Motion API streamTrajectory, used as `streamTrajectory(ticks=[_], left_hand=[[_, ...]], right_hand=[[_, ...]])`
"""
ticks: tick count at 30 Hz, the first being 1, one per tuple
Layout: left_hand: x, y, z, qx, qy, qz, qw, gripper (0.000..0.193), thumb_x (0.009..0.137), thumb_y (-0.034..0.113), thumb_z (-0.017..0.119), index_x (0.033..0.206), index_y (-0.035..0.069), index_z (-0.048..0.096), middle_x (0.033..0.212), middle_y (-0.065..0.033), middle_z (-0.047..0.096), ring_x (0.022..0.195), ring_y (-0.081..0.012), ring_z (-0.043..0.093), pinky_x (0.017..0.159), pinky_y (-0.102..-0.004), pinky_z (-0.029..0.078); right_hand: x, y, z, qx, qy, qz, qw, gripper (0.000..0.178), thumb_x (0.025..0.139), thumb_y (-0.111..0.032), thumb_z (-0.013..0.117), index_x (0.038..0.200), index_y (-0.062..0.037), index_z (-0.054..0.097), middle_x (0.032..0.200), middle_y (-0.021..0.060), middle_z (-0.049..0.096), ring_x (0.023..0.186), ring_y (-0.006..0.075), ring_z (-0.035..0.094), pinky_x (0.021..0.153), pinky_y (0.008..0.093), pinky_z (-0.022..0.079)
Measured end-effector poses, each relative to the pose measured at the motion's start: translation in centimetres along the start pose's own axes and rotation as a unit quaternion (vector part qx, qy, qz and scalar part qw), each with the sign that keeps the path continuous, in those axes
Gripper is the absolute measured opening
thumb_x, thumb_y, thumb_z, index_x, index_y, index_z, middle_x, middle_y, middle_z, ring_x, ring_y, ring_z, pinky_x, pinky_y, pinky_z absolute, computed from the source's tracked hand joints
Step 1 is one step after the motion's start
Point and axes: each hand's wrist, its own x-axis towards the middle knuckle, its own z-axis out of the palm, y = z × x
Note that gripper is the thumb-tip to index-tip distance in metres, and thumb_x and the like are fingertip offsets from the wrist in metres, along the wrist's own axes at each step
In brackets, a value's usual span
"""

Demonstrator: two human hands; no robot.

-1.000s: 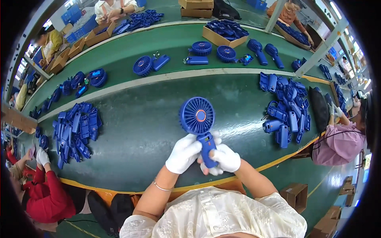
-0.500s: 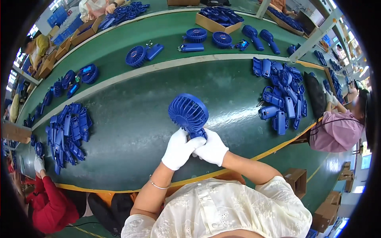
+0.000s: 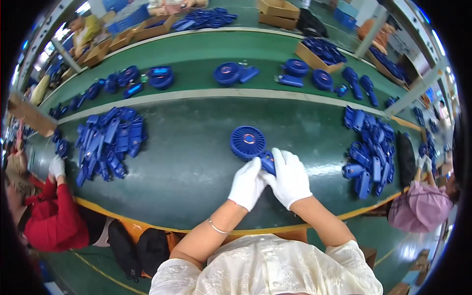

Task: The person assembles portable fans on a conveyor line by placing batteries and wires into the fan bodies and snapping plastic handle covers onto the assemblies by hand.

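A blue handheld fan (image 3: 248, 141) is between my gloved hands in the middle of the green table. Its round grille, with an orange ring at the centre, faces up and points away to the left. My left hand (image 3: 247, 185) is closed around the near side of the neck and handle. My right hand (image 3: 289, 180) grips the handle (image 3: 268, 162) from the right, its fingers lying along it. Both hands wear white gloves and meet below the handle, so the lower end of the handle is hidden.
A pile of blue casing parts (image 3: 101, 147) lies left, another pile (image 3: 372, 157) right. Beyond a pale divider (image 3: 196, 93), a belt (image 3: 191, 59) carries fans and a cardboard box (image 3: 314, 59) of blue parts. Co-workers in red (image 3: 56, 211) and pink (image 3: 420, 206) sit either side.
The fan has turned over from its ribbed side to the face with the orange ring. My right hand has shifted up along the handle. The whole view has swung left.
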Motion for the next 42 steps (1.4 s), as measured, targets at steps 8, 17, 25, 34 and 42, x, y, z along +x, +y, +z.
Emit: streamTrajectory(ticks=[8,17,25,34,42], left_hand=[[0.6,1.1,-0.4,-0.064,0.047,-0.042,0.996,0.036,0.101,0.036,0.061,0.120,0.006,0.058,0.114,-0.0051,0.063,0.107,-0.0173,0.060,0.096,-0.0362,0.049],[-0.2,3.8,0.4,-0.020,0.046,-0.120,0.992,0.059,0.099,0.045,0.059,0.126,-0.006,0.046,0.121,-0.0255,0.058,0.112,-0.0402,0.061,0.098,-0.0561,0.051],[-0.9,3.9,0.4,0.092,0.049,-0.078,0.991,0.030,0.098,0.020,0.061,0.115,-0.005,0.056,0.113,-0.0247,0.063,0.106,-0.0405,0.066,0.092,-0.0548,0.056],[-1.5,4.1,0.6,0.109,0.045,-0.093,0.989,0.027,0.095,0.014,0.063,0.114,-0.004,0.058,0.110,-0.0233,0.065,0.099,-0.0375,0.069,0.087,-0.0524,0.058],[-0.8,4.6,0.3,0.007,-0.022,-0.130,0.991,0.043,0.104,0.039,0.050,0.126,0.001,0.054,0.123,-0.0159,0.061,0.115,-0.0286,0.060,0.102,-0.0455,0.048]], right_hand=[[3.0,-2.2,1.5,-0.039,0.021,-0.111,0.993,0.027,0.082,-0.026,0.068,0.092,-0.0034,0.058,0.085,0.0157,0.058,0.083,0.0336,0.059,0.073,0.0437,0.050],[1.5,2.4,-2.5,0.081,0.024,0.043,0.996,0.042,0.092,-0.027,0.062,0.126,-0.0038,0.059,0.119,0.0182,0.062,0.111,0.0368,0.059,0.098,0.0421,0.047],[-2.5,6.3,-2.1,-0.059,0.024,0.059,0.996,0.063,0.074,-0.023,0.081,0.130,-0.0069,0.058,0.126,0.0177,0.059,0.117,0.0372,0.054,0.102,0.0440,0.044],[-2.2,3.1,-3.5,0.025,0.036,0.074,0.996,0.048,0.075,-0.016,0.077,0.120,-0.0069,0.063,0.112,0.0155,0.064,0.103,0.0352,0.063,0.091,0.0420,0.051],[-0.7,-2.5,-3.5,0.080,0.026,-0.007,0.996,0.044,0.076,-0.017,0.074,0.118,-0.0115,0.065,0.104,0.0160,0.063,0.090,0.0351,0.066,0.079,0.0413,0.055]])
